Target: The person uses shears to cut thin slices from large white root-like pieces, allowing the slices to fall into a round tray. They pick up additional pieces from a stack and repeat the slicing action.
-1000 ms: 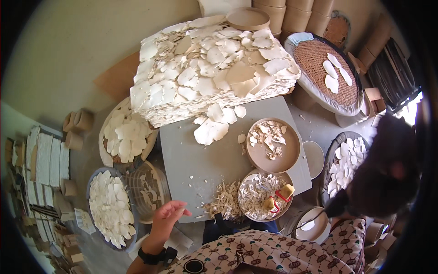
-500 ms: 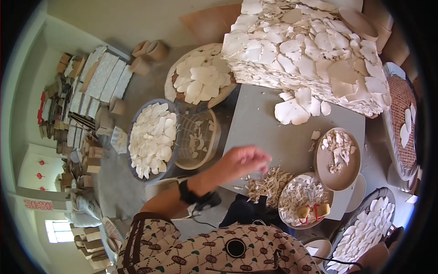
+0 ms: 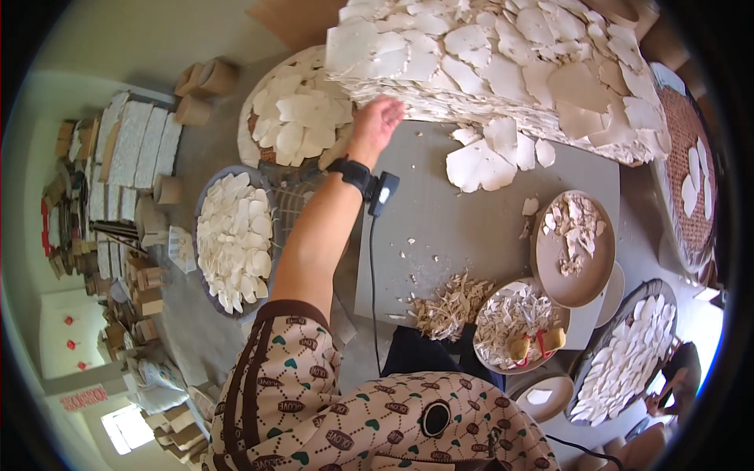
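My left hand [image 3: 378, 125] reaches up to the lower left corner of a tall stack of thin, pale, flat pieces [image 3: 440, 93]. The fingers look loosely extended and nothing shows in them; whether the tips touch the stack I cannot tell. A dark band with a small cabled device [image 3: 382, 194] sits on that wrist. On the grey table [image 3: 393, 228], a few loose pale pieces [image 3: 483, 161] lie before the stack. My right hand is out of view.
Near me, a heap of pale shreds [image 3: 452, 306] lies beside a round bowl of scraps [image 3: 503, 318] holding two yellow pieces with red cord. A brown oval tray [image 3: 569, 290] holds fragments. Baskets of pale pieces [image 3: 236, 235] stand left. Another person [image 3: 679, 377] is at lower right.
My left hand has moved up and away from me, from above the near part of the table to the stack's corner. The whole view has shifted a little.
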`<state>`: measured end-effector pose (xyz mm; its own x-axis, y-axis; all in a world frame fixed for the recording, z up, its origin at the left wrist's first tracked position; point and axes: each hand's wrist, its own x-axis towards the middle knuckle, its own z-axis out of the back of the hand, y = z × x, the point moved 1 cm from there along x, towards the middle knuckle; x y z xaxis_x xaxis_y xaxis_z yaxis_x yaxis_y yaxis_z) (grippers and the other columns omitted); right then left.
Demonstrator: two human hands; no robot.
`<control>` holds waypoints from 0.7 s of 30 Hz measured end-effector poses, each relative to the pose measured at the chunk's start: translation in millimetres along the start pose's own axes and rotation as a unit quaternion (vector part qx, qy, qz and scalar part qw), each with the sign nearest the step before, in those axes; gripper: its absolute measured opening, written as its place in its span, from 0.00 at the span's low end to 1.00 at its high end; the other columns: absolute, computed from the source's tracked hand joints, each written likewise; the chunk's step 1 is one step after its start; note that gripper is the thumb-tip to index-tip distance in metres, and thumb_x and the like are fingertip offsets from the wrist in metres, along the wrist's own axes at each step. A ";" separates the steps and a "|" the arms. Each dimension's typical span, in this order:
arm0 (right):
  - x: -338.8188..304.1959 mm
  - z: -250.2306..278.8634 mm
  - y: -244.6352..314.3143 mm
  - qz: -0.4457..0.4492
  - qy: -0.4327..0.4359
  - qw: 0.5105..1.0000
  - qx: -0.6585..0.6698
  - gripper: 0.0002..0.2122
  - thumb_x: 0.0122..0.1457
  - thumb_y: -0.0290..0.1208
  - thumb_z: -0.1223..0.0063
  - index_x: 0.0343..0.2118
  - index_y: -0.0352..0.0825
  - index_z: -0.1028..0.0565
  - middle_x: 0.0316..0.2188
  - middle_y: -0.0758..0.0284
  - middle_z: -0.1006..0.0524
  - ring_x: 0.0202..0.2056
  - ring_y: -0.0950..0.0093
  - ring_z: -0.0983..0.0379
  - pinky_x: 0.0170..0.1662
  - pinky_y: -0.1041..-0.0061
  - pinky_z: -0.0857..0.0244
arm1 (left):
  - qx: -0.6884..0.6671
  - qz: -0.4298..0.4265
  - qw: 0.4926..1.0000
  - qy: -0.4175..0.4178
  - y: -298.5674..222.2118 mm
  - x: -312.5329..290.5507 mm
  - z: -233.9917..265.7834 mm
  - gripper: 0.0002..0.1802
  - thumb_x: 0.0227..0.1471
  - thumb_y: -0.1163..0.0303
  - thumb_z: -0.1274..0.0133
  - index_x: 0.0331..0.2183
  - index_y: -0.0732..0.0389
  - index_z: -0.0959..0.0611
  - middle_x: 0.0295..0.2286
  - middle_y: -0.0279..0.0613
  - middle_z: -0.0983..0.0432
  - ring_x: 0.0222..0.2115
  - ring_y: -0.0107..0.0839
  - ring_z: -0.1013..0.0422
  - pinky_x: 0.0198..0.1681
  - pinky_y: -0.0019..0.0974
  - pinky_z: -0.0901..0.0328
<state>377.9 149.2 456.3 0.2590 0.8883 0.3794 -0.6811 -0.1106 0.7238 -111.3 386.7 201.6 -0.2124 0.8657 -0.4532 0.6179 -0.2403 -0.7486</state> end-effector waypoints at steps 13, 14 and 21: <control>2.4 -8.6 12.9 -0.068 -0.053 0.992 -0.092 0.14 0.57 0.35 0.59 0.34 0.28 0.30 0.35 0.58 0.28 0.36 0.70 0.32 0.37 0.75 0.39 | -0.131 0.005 0.981 -0.142 -30.2 85.7 25.8 0.17 0.47 0.71 0.49 0.38 0.68 0.33 0.36 0.49 0.32 0.41 0.42 0.33 0.47 0.44 0.36; 2.4 -11.6 14.1 -0.072 -0.054 0.991 -0.095 0.14 0.57 0.35 0.59 0.35 0.27 0.30 0.35 0.58 0.28 0.37 0.69 0.32 0.38 0.75 0.39 | -0.139 0.002 0.979 -0.148 -33.8 88.4 30.1 0.18 0.46 0.70 0.48 0.38 0.68 0.34 0.36 0.49 0.32 0.40 0.41 0.32 0.46 0.45 0.35; 3.3 -9.8 22.7 -0.094 -0.077 0.983 -0.135 0.14 0.57 0.36 0.60 0.35 0.27 0.31 0.36 0.58 0.28 0.38 0.68 0.33 0.40 0.73 0.39 | -0.167 -0.003 0.976 -0.141 -43.5 99.9 7.3 0.23 0.46 0.60 0.44 0.36 0.66 0.34 0.32 0.46 0.32 0.35 0.39 0.31 0.42 0.43 0.32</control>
<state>356.6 154.0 468.4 0.4838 0.8017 0.3511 -0.7631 0.1900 0.6177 -165.0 480.4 185.3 -0.3870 0.6996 -0.6006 0.8189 -0.0386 -0.5726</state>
